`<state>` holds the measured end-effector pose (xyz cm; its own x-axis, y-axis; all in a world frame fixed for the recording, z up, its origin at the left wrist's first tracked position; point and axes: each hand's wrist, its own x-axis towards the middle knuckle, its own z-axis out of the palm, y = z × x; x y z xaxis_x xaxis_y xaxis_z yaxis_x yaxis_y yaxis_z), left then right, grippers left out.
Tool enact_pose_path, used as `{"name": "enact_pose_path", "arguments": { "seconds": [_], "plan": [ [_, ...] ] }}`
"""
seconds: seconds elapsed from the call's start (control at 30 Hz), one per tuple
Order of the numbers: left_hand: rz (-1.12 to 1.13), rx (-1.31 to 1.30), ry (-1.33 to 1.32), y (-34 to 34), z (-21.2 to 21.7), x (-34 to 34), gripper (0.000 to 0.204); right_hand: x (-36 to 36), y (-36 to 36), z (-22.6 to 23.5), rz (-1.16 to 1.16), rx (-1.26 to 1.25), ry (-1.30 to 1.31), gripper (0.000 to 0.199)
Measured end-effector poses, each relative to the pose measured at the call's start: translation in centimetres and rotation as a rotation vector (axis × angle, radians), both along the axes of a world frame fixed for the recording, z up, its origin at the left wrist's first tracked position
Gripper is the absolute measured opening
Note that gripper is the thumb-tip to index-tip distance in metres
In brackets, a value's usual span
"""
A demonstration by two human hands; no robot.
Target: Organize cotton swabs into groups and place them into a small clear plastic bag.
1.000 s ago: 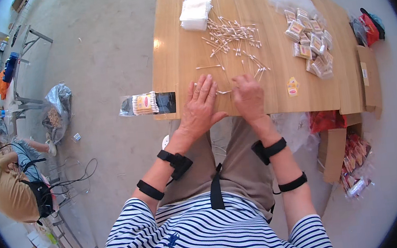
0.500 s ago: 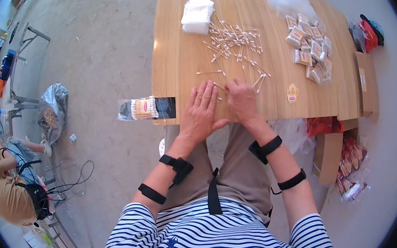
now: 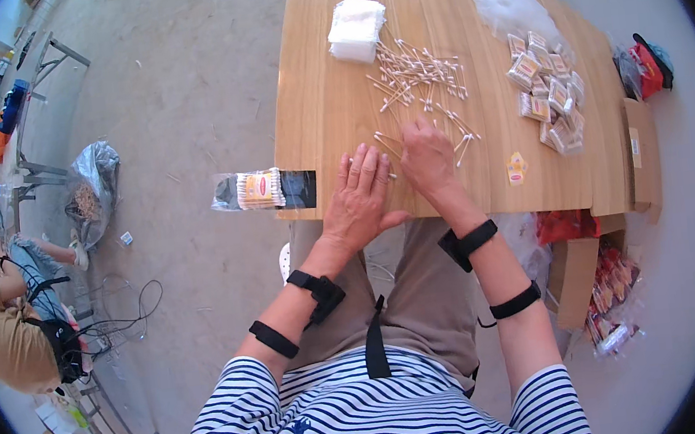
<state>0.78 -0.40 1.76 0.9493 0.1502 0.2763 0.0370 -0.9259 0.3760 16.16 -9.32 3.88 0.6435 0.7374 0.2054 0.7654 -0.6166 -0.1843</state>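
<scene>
My left hand (image 3: 358, 192) lies flat on the wooden table (image 3: 326, 92) near its front edge, fingers stretched out. A cotton swab tip shows by its fingertips, and another swab (image 3: 387, 138) lies between the two hands. Beside it my right hand (image 3: 427, 156) is closed, knuckles up; whatever it may hold is hidden under the fingers. Just beyond the hands spreads a loose heap of cotton swabs (image 3: 417, 74), with several strays on its near side. At the left table edge a clear bag holding a packed row of cotton swabs (image 3: 260, 190) rests on a dark patch, partly overhanging.
A stack of white bags (image 3: 357, 29) stands behind the heap. Rightward are small filled packs (image 3: 555, 98), crumpled clear plastic (image 3: 517, 13) and yellow labels (image 3: 516, 169). Cardboard boxes (image 3: 578, 277) stand under the right side. Another person (image 3: 17, 336) sits at far left.
My right hand has shifted slightly away from me, still closed. My left hand stays flat. The swab lying crosswise beyond my left fingertips no longer shows there. The whole view has shifted slightly.
</scene>
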Motion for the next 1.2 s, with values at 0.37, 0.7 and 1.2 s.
{"name": "enact_pose_path", "arguments": {
  "seconds": [0.37,0.7,1.2],
  "plan": [
    [-0.015,0.078,-0.002,0.0,-0.1,0.1,0.101,-3.5,-0.9,-0.3,0.003,0.145,0.181,0.011],
    [-0.027,0.068,0.049,-0.1,0.2,0.2,0.098,0.2,1.3,-0.9,-0.132,0.057,0.171,0.014],
    [-0.023,0.052,0.046,-0.3,0.3,0.1,0.097,1.8,-2.7,-1.9,-0.216,0.08,-0.019,0.007]
  ]
}}
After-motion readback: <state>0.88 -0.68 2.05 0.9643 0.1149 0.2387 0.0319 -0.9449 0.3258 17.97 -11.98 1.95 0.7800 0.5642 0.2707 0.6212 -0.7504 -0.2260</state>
